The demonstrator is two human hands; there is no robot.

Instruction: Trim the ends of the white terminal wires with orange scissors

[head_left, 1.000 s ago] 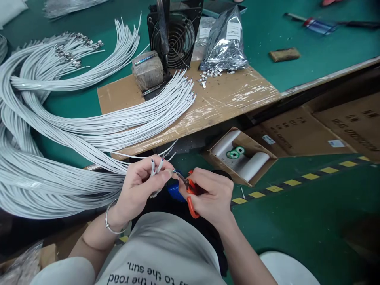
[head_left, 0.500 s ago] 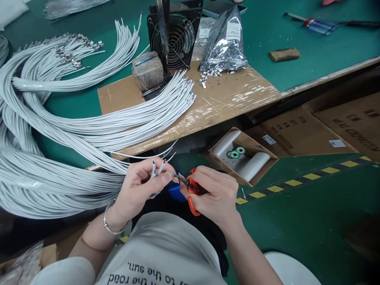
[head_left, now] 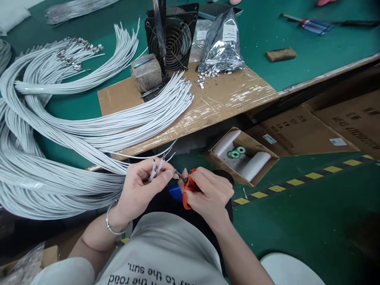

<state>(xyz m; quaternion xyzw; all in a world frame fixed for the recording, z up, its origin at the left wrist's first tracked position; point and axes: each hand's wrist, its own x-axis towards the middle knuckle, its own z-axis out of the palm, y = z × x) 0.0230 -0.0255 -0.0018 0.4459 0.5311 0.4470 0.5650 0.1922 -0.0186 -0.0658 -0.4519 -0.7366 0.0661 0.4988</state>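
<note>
My left hand (head_left: 148,184) is closed, pinching thin white wires (head_left: 153,170) between thumb and fingers. Short wire ends with dark tips stick up above its fingers. In my right hand (head_left: 209,194) is a pair of orange-handled scissors (head_left: 190,188), with the fingers wrapped round the handles. Their dark metal tips point left and meet the wire end at my left thumb and fingertip. The fingers partly hide that small contact point. A long bundle of white wires (head_left: 74,180) runs from the left up to my left hand.
More wires (head_left: 154,111) lie over a cardboard sheet (head_left: 234,87) on the green table. Behind are a black fan (head_left: 173,45), a wrapped block (head_left: 146,73), a silver bag (head_left: 222,43) and small metal terminals (head_left: 208,75). Below right stands an open carton (head_left: 218,158) with spools (head_left: 236,152).
My right hand has shifted slightly left and turned a little with the scissors. The left hand keeps its pinch on the wires. The camera view has moved slightly.
</note>
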